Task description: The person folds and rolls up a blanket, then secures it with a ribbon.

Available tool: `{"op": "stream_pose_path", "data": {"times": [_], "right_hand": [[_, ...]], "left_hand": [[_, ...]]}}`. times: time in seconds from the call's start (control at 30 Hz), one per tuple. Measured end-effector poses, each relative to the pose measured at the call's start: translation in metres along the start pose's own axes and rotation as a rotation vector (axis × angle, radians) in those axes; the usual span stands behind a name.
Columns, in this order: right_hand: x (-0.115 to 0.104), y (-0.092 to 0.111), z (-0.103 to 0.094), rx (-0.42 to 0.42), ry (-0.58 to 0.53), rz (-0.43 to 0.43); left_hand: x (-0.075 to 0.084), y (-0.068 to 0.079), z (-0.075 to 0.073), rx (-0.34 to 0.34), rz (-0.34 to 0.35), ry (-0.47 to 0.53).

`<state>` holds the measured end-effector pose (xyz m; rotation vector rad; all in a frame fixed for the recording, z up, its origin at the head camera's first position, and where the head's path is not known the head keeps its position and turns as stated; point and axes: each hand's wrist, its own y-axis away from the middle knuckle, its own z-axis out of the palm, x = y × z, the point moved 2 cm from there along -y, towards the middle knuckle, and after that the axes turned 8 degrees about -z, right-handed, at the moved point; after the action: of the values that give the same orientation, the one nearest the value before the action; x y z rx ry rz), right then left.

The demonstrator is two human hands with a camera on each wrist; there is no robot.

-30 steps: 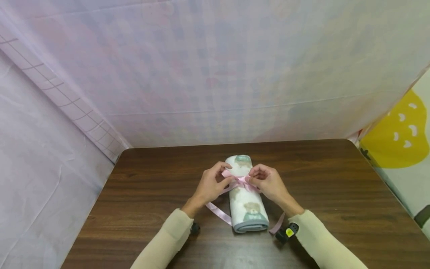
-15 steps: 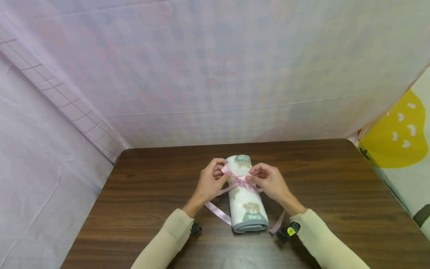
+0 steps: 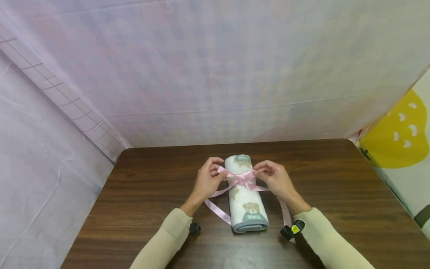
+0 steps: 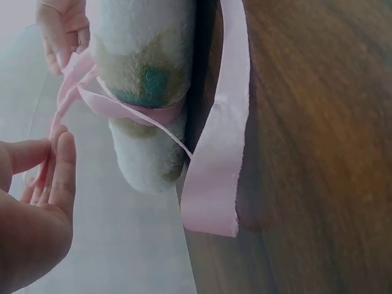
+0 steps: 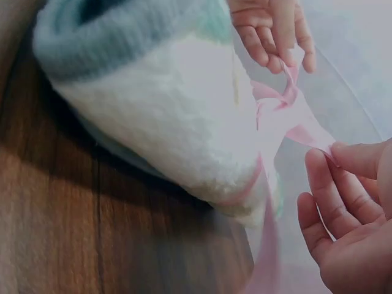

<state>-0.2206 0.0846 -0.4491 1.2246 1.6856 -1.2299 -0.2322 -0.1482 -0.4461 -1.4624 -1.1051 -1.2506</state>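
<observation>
A rolled white towel (image 3: 248, 203) with bear prints and a grey-green edge lies lengthwise on the table. Pink satin ribbon (image 3: 241, 179) circles it and crosses in a bow-like knot on top. On the left, my left hand (image 3: 206, 182) pinches one loop of the ribbon between thumb and fingers; the left wrist view shows this hand (image 4: 40, 214) from close by. Opposite it, my right hand (image 3: 278, 180) pinches the other loop, also plain in the right wrist view, where the ribbon (image 5: 306, 131) runs taut from the knot to the fingertips.
Loose ribbon tails trail on both sides of the towel, the left one (image 3: 218, 213) curving over the dark wooden table (image 3: 151, 186). A pale checked curtain (image 3: 215, 74) hangs behind the table's far edge. Wrist cameras sit at both cuffs.
My right hand has moved outward and slightly up, drawing its ribbon loop out from the knot. My left hand has shifted slightly left and up with its loop. The towel stays in place.
</observation>
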Motion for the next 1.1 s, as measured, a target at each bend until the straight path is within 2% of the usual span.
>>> {"op": "stream_pose_path", "data": {"times": [0.2,0.37,0.63,0.93,1.1], "right_hand": [[0.0,0.0,-0.007,-0.008,0.002,-0.029],[0.005,0.001,-0.015,-0.007,0.004,-0.04],[0.017,0.005,-0.03,-0.027,0.087,-0.051],[0.031,0.012,-0.049,-0.067,0.053,-0.041],[0.038,0.014,-0.052,-0.085,0.025,-0.027]], "left_hand": [[-0.004,-0.001,-0.002,0.036,-0.073,-0.009],[-0.006,0.0,-0.005,0.041,-0.147,-0.011],[-0.011,0.001,-0.011,0.04,-0.212,-0.014],[-0.019,0.0,-0.022,0.043,-0.313,-0.03],[-0.028,-0.004,-0.023,0.034,-0.372,0.015]]}}
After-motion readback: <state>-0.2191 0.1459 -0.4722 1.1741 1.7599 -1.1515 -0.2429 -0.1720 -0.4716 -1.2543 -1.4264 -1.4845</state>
